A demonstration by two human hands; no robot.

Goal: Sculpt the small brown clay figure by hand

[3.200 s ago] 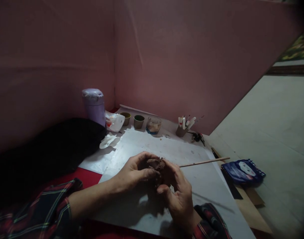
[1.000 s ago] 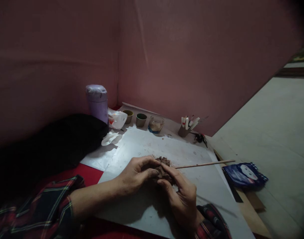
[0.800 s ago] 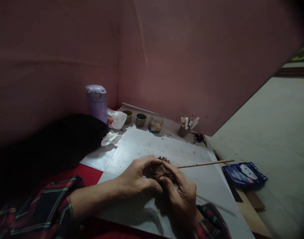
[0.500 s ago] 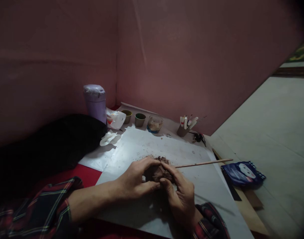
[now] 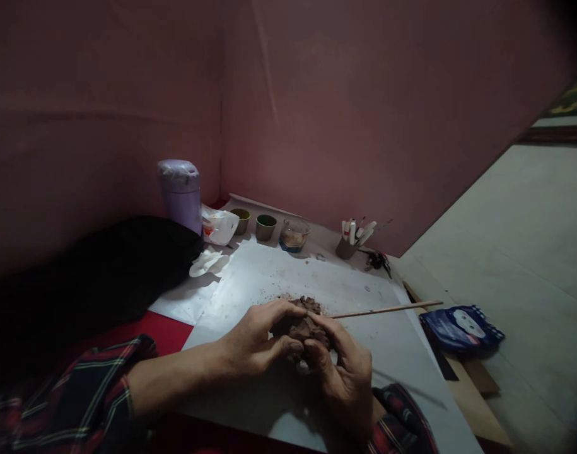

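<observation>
Between both hands is a rough lump of brown clay [image 5: 301,329]. My left hand [image 5: 257,334] curls round its left side, with the thumb pressed on the near face. From the right, my right hand [image 5: 347,362] grips the same lump, its thumb close to the left one. Darker clay pieces [image 5: 311,304] lie just beyond the fingers, with crumbs scattered on the white paper [image 5: 250,277]. A thin wooden stick [image 5: 387,310] extends rightward from behind my right hand; its left end is hidden.
Along the back stand two small cups [image 5: 266,228], a clear bowl [image 5: 294,236] and a pen holder [image 5: 347,247]. A purple flask [image 5: 181,195] and crumpled tissue [image 5: 205,261] are at left, near a black cloth [image 5: 103,271]. Right of the paper lies a blue pouch [image 5: 461,328].
My thumbs have shifted on the clay, the left one bending inward, and more of the lump shows between them. My right hand has moved very slightly down and right.
</observation>
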